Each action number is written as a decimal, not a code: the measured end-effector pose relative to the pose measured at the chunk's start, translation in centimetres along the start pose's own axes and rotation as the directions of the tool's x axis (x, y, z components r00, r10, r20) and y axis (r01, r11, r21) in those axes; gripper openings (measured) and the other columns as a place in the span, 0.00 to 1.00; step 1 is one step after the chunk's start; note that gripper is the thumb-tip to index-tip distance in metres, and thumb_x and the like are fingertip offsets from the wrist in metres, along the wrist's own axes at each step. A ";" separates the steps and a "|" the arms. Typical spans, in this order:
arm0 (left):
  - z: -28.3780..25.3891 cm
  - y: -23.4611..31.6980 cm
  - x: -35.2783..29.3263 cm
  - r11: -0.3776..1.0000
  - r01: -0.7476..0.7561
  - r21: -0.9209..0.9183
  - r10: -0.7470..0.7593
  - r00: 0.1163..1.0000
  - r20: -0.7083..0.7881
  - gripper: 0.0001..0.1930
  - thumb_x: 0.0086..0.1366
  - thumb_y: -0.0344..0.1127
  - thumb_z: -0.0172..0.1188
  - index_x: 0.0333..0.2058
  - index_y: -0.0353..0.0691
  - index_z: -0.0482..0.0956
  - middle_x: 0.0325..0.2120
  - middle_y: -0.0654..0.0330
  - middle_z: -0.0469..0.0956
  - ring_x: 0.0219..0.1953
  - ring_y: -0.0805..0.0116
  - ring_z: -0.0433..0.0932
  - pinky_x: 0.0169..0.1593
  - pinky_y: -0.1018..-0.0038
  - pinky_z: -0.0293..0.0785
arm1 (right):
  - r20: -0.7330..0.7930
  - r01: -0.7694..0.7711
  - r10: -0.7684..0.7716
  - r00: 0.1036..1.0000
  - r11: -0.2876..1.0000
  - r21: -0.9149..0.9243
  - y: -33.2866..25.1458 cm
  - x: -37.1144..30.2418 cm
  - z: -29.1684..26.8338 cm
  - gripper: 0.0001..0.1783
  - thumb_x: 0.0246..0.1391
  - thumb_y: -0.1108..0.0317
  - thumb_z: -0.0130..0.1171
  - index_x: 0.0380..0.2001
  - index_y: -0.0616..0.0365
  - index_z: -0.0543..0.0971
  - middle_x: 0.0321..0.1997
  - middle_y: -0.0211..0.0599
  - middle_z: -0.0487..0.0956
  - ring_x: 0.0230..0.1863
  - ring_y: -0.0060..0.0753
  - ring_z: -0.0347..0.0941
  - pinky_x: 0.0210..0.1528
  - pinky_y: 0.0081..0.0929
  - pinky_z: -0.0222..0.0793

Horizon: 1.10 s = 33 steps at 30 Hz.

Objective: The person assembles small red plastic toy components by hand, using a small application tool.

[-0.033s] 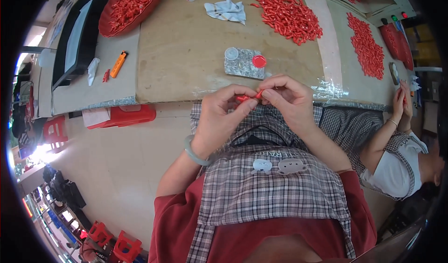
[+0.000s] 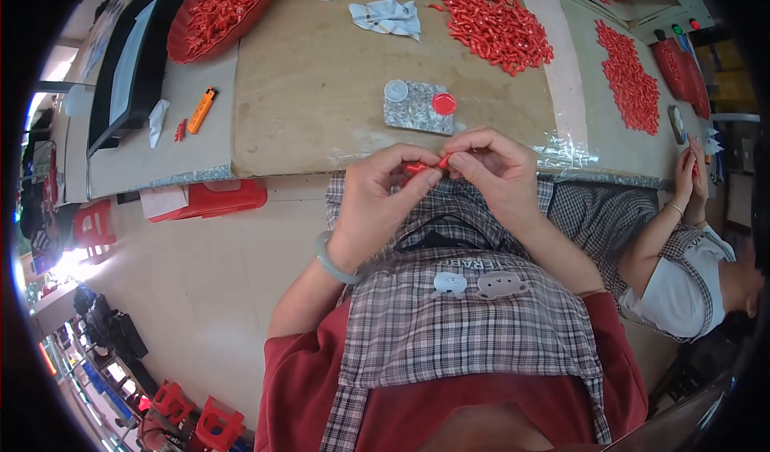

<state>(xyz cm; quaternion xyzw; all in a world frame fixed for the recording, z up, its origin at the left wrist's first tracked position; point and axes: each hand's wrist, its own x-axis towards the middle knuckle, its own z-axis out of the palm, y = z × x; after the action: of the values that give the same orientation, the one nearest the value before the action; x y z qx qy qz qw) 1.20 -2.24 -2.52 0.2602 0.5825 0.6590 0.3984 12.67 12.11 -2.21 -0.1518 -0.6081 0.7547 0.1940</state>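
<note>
A small glossy red piece (image 2: 415, 167) is held just off the table's front edge, above my apron. My left hand (image 2: 377, 187) has its thumb and index finger pinched on it. My right hand (image 2: 504, 178) pinches a red tip close beside it; whether this is the same piece or a second one I cannot tell. My fingers partly cover both. Just beyond my hands lies a speckled grey slab (image 2: 413, 115), with a round pale dish (image 2: 395, 91) and a round red dish (image 2: 443, 104) on it.
A heap of small red pieces (image 2: 493, 31) lies at the back right, another (image 2: 630, 83) farther right. At left are a red bowl (image 2: 178, 39), an orange tool (image 2: 201, 111) and a black tray (image 2: 100, 127). A crumpled cloth (image 2: 387, 17) lies behind the slab. A co-worker's hands (image 2: 695, 171) are at right.
The view has shifted very slightly. Both hands keep the same pinch, with no visible change in the red piece.
</note>
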 end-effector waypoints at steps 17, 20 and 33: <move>0.6 -0.4 0.1 0.903 -0.193 0.384 0.246 0.965 -0.092 0.05 0.58 0.24 0.63 0.34 0.34 0.81 0.26 0.57 0.80 0.25 0.71 0.77 0.30 0.77 0.73 | 0.046 -0.237 0.233 0.971 0.964 0.124 0.5 -0.4 -1.1 0.11 0.62 0.68 0.55 0.38 0.67 0.80 0.30 0.39 0.81 0.27 0.24 0.76 0.29 0.20 0.74; 0.6 -0.3 0.1 0.910 -0.170 0.379 0.223 0.970 -0.100 0.04 0.58 0.24 0.62 0.33 0.33 0.81 0.27 0.57 0.80 0.26 0.72 0.78 0.31 0.78 0.74 | 0.060 -0.254 0.248 0.967 0.956 0.148 0.6 -0.4 -1.1 0.15 0.64 0.65 0.51 0.40 0.68 0.80 0.32 0.41 0.81 0.29 0.25 0.76 0.32 0.21 0.74; 0.6 -0.2 0.8 0.939 -0.118 0.323 0.161 0.981 -0.108 0.05 0.59 0.25 0.62 0.34 0.33 0.81 0.29 0.58 0.82 0.27 0.76 0.78 0.32 0.80 0.74 | 0.026 -0.148 0.147 0.989 0.989 0.017 -0.2 0.3 -1.2 0.06 0.59 0.73 0.58 0.38 0.64 0.79 0.31 0.30 0.80 0.30 0.16 0.74 0.33 0.15 0.72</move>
<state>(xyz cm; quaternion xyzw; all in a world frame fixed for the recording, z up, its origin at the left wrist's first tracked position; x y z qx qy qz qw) 1.31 -1.22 -2.69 0.3165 0.6854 0.6001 0.2644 12.93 13.30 -2.30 -0.1850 -0.5903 0.7746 0.1315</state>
